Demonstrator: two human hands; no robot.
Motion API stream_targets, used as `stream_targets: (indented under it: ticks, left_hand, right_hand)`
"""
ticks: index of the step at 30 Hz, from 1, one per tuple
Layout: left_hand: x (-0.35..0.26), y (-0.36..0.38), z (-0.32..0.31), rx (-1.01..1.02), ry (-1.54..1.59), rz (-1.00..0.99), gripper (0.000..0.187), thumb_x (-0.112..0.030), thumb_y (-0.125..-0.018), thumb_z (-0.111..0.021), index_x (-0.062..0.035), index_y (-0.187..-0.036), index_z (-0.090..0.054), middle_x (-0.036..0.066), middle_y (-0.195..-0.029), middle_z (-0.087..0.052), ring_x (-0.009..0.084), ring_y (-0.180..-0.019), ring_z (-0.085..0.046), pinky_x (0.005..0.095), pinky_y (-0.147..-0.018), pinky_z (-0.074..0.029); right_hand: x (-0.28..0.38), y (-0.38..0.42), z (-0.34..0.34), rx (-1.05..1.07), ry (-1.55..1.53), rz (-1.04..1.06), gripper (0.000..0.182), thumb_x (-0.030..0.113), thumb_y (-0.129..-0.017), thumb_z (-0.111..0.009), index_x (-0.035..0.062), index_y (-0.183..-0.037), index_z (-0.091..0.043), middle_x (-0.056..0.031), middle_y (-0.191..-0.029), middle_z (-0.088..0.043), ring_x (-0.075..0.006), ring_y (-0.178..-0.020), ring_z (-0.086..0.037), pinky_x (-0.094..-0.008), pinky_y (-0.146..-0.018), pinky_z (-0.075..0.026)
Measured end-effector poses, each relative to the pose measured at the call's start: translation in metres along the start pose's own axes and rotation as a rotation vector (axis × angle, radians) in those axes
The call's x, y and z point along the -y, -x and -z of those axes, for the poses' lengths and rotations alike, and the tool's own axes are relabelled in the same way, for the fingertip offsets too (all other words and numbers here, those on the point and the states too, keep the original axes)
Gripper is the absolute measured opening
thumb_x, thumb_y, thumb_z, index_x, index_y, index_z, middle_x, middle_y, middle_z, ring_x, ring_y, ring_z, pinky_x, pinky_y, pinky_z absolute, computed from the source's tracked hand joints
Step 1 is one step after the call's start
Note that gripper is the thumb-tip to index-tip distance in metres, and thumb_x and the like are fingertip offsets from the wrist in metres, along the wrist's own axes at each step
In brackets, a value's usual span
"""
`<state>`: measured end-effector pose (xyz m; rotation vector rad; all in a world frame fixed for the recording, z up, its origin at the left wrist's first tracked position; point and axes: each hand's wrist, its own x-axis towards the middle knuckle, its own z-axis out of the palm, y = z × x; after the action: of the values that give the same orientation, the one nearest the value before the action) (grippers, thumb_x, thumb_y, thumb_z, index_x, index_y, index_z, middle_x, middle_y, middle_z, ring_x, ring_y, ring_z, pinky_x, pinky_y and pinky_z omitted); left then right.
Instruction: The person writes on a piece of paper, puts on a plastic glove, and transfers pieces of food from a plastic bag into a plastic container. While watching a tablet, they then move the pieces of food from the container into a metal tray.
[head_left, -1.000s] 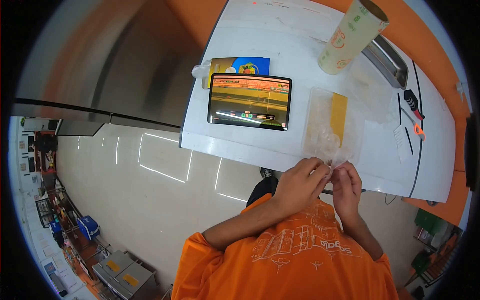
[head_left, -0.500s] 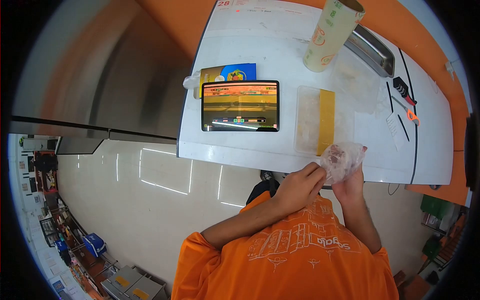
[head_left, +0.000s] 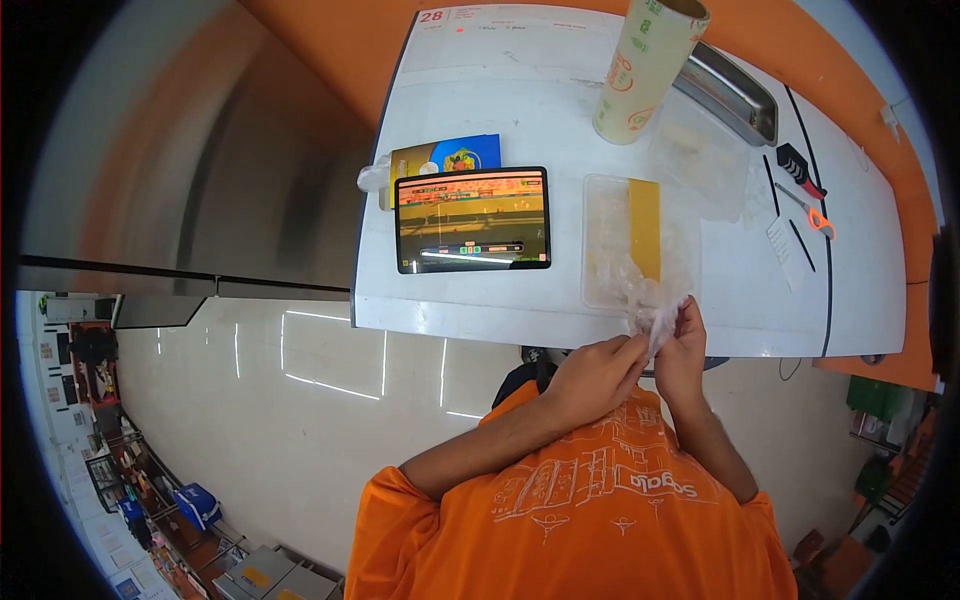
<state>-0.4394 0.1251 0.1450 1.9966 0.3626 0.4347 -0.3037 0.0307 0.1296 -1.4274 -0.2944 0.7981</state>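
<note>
Both my hands are at the table's front edge, closed on a crumpled piece of thin clear plastic (head_left: 657,318), like a bag or disposable glove. My left hand (head_left: 600,375) pinches its lower part with curled fingers. Beside it, my right hand (head_left: 682,350) grips the right side, thumb and fingertips pressed together. The loose upper part of the plastic spreads over the near end of a clear plastic container (head_left: 603,230). A flat mustard-yellow strip (head_left: 645,215) lies along that container.
A tablet (head_left: 473,220) leans before a blue and yellow box (head_left: 470,152) at left. Behind stand a large roll of film (head_left: 640,85) and a metal tray (head_left: 735,95). At right lie orange-handled scissors (head_left: 818,220), a black and red tool (head_left: 797,168) and a white card (head_left: 785,250).
The plastic, bunched around my right hand before, now stretches out forward over the container. My right hand has drawn in beside my left, and its fingers now pinch the plastic.
</note>
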Motion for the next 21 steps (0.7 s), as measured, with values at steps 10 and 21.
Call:
stream_targets:
  ticks: [10,21]
  left_hand:
    - [0.005,-0.003,0.002,0.128,-0.004,0.065,0.012,-0.015,-0.099,-0.062,-0.0049,-0.101,-0.056,0.019,-0.083,-0.067,0.0439,-0.075,-0.066,0.0522,-0.063,-0.053]
    - [0.014,-0.009,0.013,0.195,-0.020,-0.053,0.009,-0.012,-0.092,-0.065,-0.0070,-0.097,-0.060,0.015,-0.080,-0.069,0.0390,-0.072,-0.068,0.0491,-0.064,-0.054]
  right_hand:
    - [0.033,-0.001,-0.019,-0.111,-0.502,-0.263,0.016,0.014,-0.105,-0.057,0.0032,-0.114,-0.065,-0.0058,-0.104,-0.067,-0.0170,-0.094,-0.065,-0.0338,-0.088,-0.055]
    - [0.001,0.004,-0.017,-0.055,0.044,-0.071,0.034,0.029,-0.113,-0.047,0.0005,-0.121,-0.063,-0.0015,-0.098,-0.061,-0.0075,-0.085,-0.055,-0.0238,-0.071,-0.044]
